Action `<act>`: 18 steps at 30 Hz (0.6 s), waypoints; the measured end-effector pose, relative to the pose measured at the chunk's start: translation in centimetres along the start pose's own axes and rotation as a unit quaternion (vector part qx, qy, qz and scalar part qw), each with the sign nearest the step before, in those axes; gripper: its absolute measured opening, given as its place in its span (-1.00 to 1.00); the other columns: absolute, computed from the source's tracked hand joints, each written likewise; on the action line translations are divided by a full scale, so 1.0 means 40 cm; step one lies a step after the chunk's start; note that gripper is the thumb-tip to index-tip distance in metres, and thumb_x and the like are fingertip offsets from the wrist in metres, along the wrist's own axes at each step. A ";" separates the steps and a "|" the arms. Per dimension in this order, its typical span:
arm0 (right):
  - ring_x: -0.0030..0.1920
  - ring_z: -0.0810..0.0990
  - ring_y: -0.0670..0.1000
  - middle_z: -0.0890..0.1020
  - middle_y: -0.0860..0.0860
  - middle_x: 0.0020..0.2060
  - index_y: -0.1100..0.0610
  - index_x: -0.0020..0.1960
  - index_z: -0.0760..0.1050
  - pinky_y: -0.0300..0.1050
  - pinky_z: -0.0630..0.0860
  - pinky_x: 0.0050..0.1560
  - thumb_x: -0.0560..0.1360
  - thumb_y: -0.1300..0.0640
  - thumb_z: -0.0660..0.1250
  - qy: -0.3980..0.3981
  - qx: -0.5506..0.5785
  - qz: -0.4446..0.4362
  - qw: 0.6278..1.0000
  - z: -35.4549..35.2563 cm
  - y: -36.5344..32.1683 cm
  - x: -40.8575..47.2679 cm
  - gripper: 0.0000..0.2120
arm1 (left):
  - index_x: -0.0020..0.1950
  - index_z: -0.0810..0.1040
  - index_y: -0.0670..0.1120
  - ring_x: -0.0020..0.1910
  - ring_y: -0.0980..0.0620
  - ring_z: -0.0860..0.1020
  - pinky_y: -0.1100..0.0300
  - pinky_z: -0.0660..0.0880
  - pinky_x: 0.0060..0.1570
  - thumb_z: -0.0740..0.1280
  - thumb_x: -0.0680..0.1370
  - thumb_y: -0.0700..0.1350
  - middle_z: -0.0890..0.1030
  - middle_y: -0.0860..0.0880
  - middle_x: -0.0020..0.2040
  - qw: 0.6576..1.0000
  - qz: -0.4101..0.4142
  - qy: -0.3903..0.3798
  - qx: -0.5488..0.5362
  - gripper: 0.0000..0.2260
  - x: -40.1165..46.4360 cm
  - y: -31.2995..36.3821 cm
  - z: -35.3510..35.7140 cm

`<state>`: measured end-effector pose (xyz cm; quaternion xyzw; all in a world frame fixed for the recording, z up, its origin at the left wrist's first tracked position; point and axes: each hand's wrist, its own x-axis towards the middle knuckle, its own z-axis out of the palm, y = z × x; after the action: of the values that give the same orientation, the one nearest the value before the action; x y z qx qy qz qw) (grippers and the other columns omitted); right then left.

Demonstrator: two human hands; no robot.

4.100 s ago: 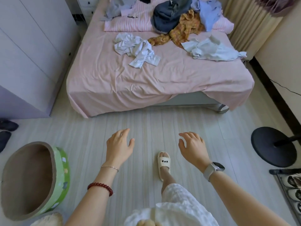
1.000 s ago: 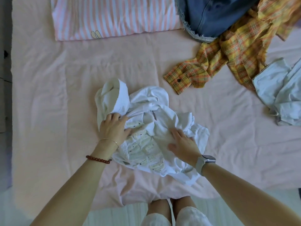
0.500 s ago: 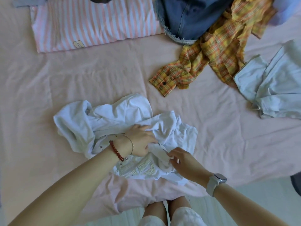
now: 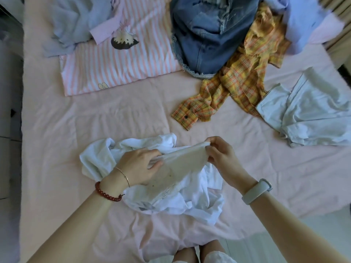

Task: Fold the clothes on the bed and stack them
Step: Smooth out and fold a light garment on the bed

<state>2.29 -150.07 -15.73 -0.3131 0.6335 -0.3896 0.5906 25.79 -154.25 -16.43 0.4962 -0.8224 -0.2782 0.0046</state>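
Note:
A crumpled white garment lies on the pink bed sheet near the front edge. My left hand grips one edge of it with curled fingers. My right hand pinches the same edge further right, and the cloth is stretched and lifted between them. Further back lie a yellow plaid shirt, a blue denim piece and a pale blue garment at the right.
A pink-and-white striped pillow lies at the back left with a light blue garment on it. More pale clothes are piled at the back right. The bed's front edge is at my knees.
I walked up to the bed and reached the white garment. In the last second both hands took hold of one edge and pulled it taut and upward between them.

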 end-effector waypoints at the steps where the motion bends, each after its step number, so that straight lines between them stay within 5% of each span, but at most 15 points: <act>1: -0.32 0.42 -0.08 0.44 0.03 -0.32 0.14 -0.15 0.42 -0.19 0.40 -0.29 0.53 0.38 0.09 -0.020 -0.018 -0.015 1.000 0.000 -0.029 0.003 -0.77 | -0.04 0.56 -0.01 -0.07 0.03 0.55 0.16 0.42 -0.16 0.16 0.55 0.11 0.56 0.08 -0.17 1.000 -0.012 -0.004 0.005 -0.74 0.006 0.002 -0.022; 3: -0.36 0.38 -0.16 0.41 -0.04 -0.33 0.10 -0.18 0.40 -0.31 0.33 -0.34 0.51 0.28 0.10 -0.036 -0.080 -0.072 0.994 0.001 -0.109 -0.009 -0.83 | 0.01 0.58 0.01 0.03 0.06 0.52 0.22 0.36 -0.15 0.14 0.58 0.02 0.56 0.12 -0.11 1.000 -0.003 0.006 0.026 -0.77 0.011 0.026 -0.083; 6: -0.35 0.37 -0.24 0.40 -0.08 -0.32 0.06 -0.23 0.36 -0.41 0.32 -0.33 0.36 0.15 0.07 -0.007 -0.113 -0.168 0.979 -0.002 -0.246 -0.028 -0.89 | 0.11 0.60 0.00 0.06 0.09 0.53 0.22 0.43 -0.15 0.24 0.56 -0.17 0.63 0.10 0.05 0.991 0.047 0.122 0.037 -0.78 -0.001 0.085 -0.176; 9: -0.31 0.38 -0.27 0.43 -0.11 -0.26 0.05 -0.15 0.39 -0.45 0.33 -0.27 0.42 0.18 0.07 0.038 -0.154 -0.308 0.938 -0.017 -0.402 -0.057 -0.86 | -0.05 0.63 -0.10 -0.19 -0.01 0.62 0.14 0.53 -0.30 0.32 0.48 -0.20 0.66 0.04 -0.14 0.959 0.079 0.272 0.011 -0.88 -0.017 0.168 -0.282; 11: -0.25 0.43 -0.16 0.46 -0.11 -0.22 0.09 -0.06 0.40 -0.43 0.33 -0.22 0.48 0.24 0.07 0.076 -0.180 -0.405 0.893 -0.030 -0.493 -0.083 -0.84 | -0.14 0.58 -0.08 -0.29 0.09 0.57 0.19 0.50 -0.35 0.36 0.42 -0.13 0.59 0.10 -0.24 0.937 0.094 0.334 -0.039 -0.94 -0.026 0.224 -0.344; 14: -0.26 0.40 0.12 0.46 0.09 -0.27 0.08 -0.05 0.37 -0.34 0.33 -0.25 0.53 0.33 0.07 0.115 -0.171 -0.499 0.842 -0.064 -0.568 -0.125 -0.80 | -0.22 0.43 0.14 -0.06 0.15 0.54 0.18 0.48 -0.14 0.39 0.40 -0.03 0.58 0.13 -0.12 0.947 0.155 0.255 -0.115 -0.86 -0.040 0.293 -0.379; 18: -0.27 0.42 -0.06 0.45 -0.05 -0.27 0.00 -0.05 0.38 -0.25 0.35 -0.22 0.55 0.28 0.07 0.121 -0.213 -0.471 0.848 -0.124 -0.518 -0.176 -0.79 | -0.15 0.37 0.19 -0.07 -0.08 0.53 0.18 0.36 -0.14 0.31 0.49 -0.02 0.55 0.08 -0.18 0.984 0.135 0.036 -0.111 -0.86 -0.029 0.317 -0.296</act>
<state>-3.21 -153.79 5.68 -0.6421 0.5444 -0.5111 0.1737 19.41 -154.19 -0.25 0.3872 -0.8451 -0.3463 0.1267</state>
